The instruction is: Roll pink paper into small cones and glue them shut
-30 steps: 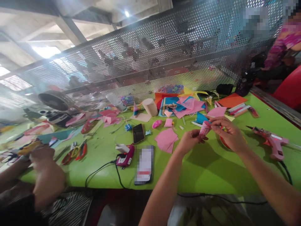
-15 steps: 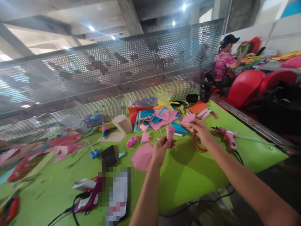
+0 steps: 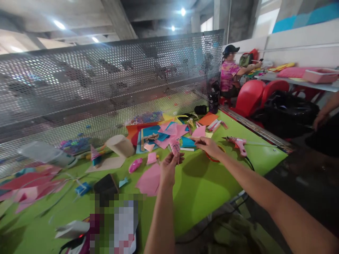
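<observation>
My left hand (image 3: 169, 166) is raised over the green table (image 3: 206, 183) and pinches a small folded pink paper piece (image 3: 175, 147) between its fingertips. My right hand (image 3: 209, 145) is stretched farther out, resting on loose paper near a blue sheet (image 3: 187, 142) and a red ring (image 3: 213, 158). Its fingers are curled low and I cannot tell whether they grip anything. A pink glue gun (image 3: 238, 144) lies just right of that hand.
A pile of coloured paper (image 3: 159, 132), a tape roll (image 3: 120, 145), a pink sheet (image 3: 149, 180) and a dark phone (image 3: 106, 184) litter the table. A perforated metal screen (image 3: 111, 81) backs it. Red chairs (image 3: 251, 95) and a seated person (image 3: 230, 74) are at right.
My right hand has let go of the pink piece and reached out to the papers by the red ring. The view has swung to the right; my left hand still holds the piece.
</observation>
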`<state>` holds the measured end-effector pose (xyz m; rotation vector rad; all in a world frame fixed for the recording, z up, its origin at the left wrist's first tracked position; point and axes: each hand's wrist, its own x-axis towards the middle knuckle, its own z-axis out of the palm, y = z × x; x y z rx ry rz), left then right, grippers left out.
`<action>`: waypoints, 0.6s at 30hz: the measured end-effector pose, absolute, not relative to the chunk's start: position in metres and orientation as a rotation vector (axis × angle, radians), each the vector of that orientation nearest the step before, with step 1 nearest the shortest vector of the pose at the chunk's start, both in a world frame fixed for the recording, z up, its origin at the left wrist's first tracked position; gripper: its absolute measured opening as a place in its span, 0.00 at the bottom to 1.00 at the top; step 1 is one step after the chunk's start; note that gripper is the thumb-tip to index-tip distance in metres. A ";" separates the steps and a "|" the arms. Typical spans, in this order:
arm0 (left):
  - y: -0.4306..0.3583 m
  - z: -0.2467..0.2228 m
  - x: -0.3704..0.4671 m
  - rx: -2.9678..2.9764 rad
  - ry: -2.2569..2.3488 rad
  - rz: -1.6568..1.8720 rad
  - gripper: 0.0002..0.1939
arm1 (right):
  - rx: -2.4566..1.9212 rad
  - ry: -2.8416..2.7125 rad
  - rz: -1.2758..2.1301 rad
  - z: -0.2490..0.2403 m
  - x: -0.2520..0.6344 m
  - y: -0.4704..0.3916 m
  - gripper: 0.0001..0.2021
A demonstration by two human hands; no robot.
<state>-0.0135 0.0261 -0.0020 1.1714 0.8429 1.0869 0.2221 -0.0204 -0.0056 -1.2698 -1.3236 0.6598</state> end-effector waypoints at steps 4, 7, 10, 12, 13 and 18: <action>0.024 -0.003 -0.013 1.183 0.841 1.094 0.33 | -1.321 -1.384 0.547 -0.002 0.220 -0.026 0.10; 0.025 -0.007 -0.015 1.195 0.849 1.108 0.30 | -1.355 -1.409 0.486 -0.004 0.220 -0.028 0.09; 0.030 -0.011 -0.018 1.207 0.850 1.119 0.28 | -1.379 -1.434 0.433 -0.008 0.223 -0.025 0.10; 0.033 -0.013 -0.018 1.212 0.852 1.131 0.26 | -1.396 -1.453 0.392 -0.011 0.225 -0.023 0.10; 0.035 -0.013 -0.018 1.214 0.857 1.134 0.24 | -1.407 -1.459 0.369 -0.012 0.225 -0.023 0.10; 0.035 -0.016 -0.017 1.252 0.897 1.141 0.11 | -1.452 -1.442 0.280 -0.015 0.225 -0.034 0.09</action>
